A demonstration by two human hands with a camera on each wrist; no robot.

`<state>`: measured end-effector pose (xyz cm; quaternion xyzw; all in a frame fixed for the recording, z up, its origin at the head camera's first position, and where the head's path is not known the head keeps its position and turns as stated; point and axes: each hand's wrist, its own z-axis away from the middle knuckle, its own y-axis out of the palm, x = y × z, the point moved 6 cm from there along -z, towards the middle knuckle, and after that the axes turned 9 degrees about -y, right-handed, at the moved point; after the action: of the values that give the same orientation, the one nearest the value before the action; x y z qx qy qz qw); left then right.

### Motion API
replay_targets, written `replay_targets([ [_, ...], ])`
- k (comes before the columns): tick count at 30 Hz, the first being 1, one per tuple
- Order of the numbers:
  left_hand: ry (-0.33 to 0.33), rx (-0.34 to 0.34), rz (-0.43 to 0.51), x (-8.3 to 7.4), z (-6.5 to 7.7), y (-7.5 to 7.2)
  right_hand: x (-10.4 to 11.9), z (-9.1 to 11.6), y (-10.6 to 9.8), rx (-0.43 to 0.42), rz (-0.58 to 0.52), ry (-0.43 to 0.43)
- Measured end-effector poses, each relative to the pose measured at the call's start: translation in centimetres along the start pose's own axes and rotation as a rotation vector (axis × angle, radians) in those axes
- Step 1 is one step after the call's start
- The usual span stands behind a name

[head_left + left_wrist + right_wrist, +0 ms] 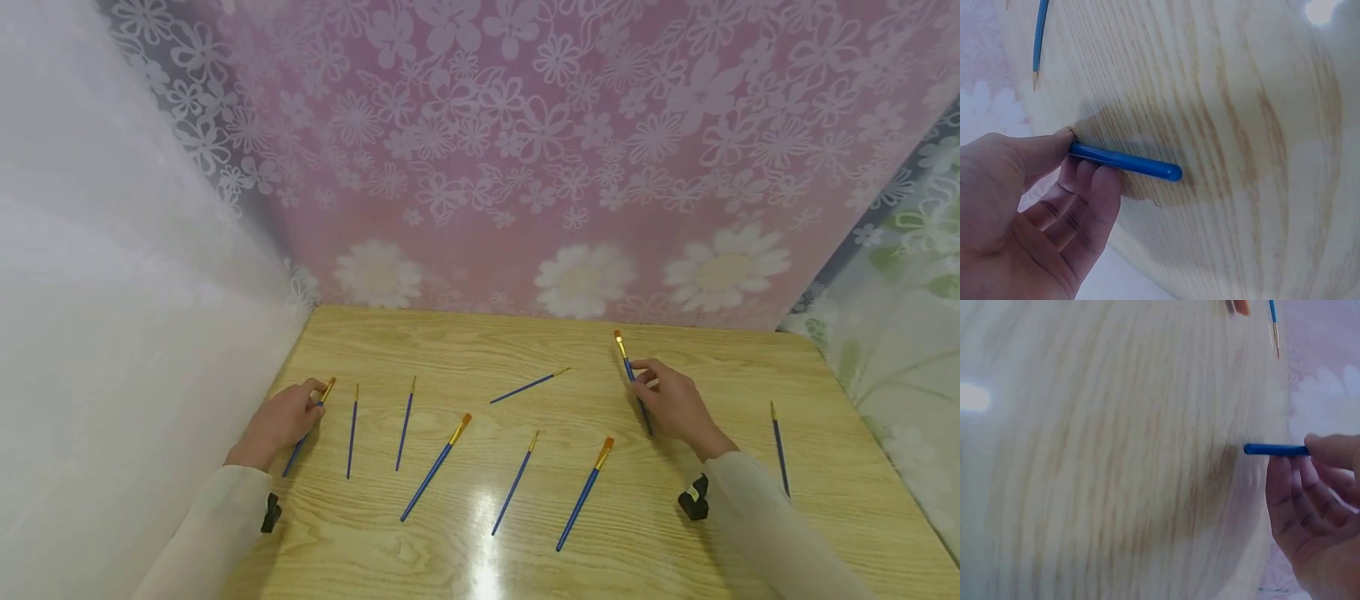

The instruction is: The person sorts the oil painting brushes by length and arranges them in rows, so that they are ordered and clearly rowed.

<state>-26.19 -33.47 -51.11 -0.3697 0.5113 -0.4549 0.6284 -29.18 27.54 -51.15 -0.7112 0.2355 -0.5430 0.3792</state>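
Note:
At the table's left side my left hand point(281, 421) pinches a blue-handled paintbrush point(298, 450) between thumb and fingers, bristles pointing away from me. The left wrist view shows the rounded handle end point(1147, 167) sticking out past the fingertips. Toward the back right, my right hand point(671, 400) pinches another paintbrush point(622, 346), with a gold ferrule and orange-brown bristles, by its blue handle. In the right wrist view that handle point(1275, 449) stands out from the thumb and fingers over the table. Whether either brush touches the wood I cannot tell.
Several more blue paintbrushes lie spread between the hands, among them two wider ones point(437, 468) point(585, 496) and a slanted thin one point(528, 387). One thin brush point(780, 450) lies at the far right. A flowered pink curtain point(480, 167) borders the wooden table point(450, 333) at the back.

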Motion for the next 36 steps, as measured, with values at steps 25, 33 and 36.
replay_targets([
  [25,-0.013,0.005,-0.001,0.3,0.0,0.1,-3.7,-2.1,0.2,-0.066,-0.206,0.304],
  [33,0.001,-0.004,0.0,0.4,-0.1,0.2,-3.7,-2.2,0.0,-0.086,-0.07,0.283],
  [36,0.0,-0.005,0.003,0.4,-0.1,0.2,-3.7,-2.3,0.0,-0.09,-0.049,0.29],
])
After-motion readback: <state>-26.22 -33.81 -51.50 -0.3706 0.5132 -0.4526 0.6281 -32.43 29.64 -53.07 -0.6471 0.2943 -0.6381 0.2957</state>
